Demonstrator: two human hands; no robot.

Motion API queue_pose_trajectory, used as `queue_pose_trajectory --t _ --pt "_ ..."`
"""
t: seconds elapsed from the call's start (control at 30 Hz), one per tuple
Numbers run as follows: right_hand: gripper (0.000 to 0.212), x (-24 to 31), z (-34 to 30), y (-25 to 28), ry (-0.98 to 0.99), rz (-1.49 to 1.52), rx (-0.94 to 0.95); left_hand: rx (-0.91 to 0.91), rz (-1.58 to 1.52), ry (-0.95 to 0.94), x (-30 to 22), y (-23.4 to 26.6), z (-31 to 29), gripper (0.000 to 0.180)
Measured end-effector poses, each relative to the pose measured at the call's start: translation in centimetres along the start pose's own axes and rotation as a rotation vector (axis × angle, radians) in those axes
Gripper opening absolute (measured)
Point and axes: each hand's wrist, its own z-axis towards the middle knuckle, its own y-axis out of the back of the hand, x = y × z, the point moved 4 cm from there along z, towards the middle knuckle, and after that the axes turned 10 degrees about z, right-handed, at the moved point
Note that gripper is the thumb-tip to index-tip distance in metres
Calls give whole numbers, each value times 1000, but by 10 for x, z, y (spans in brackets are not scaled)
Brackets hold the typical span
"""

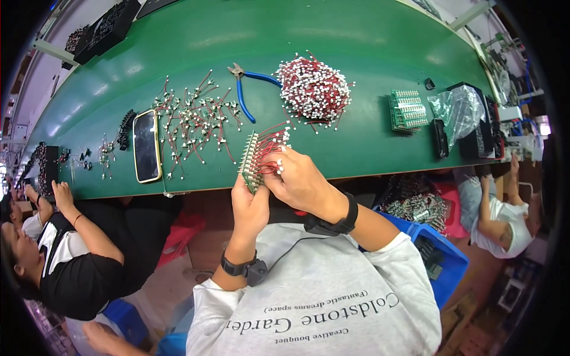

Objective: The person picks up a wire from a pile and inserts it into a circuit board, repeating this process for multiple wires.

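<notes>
The left hand (249, 204) has its grip closed on a green circuit board (250, 163), held just above the bench (368, 89) edge. The right hand (300, 181) pinches a red-wired connector (276, 155) against it. Best seat each one squarely. Farther off lie blue cutters (246, 92).

Beyond the hands on the green bench (368, 35): blue cutters (246, 89), wire heap (313, 89), loose wires (196, 121), phone (146, 146); board stack (408, 110) to their right

Single head-worn fisheye view, looking down, close over green table (356, 35)
</notes>
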Motion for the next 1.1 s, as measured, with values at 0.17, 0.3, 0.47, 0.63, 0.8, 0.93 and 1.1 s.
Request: queue_pose_trajectory --t 0.17,0.3,0.47,0.63,0.8,0.93,1.1 --pt "16 -1 3 4 93 11 -53 -10 150 -30 -9 -3 -2 44" --pt "14 -1 2 2 88 -87 -56 12 269 -116 -10 -6 -1 44" --pt "11 -5 6 12 128 -10 -132 55 251 -114 -8 -13 4 43" --pt "9 -13 22 81 73 -9 -245 -20 -100 92 10 -7 5 44" --pt "16 -54 39 136 -61 -230 -604 -102 -200 105 2 -1 8 44" --pt "16 -68 40 133 21 -253 -578 -102 -236 121 1 -5 5 39" --pt "13 -59 42 137 123 -153 -588 -114 -255 146 -2 -2 5 43"
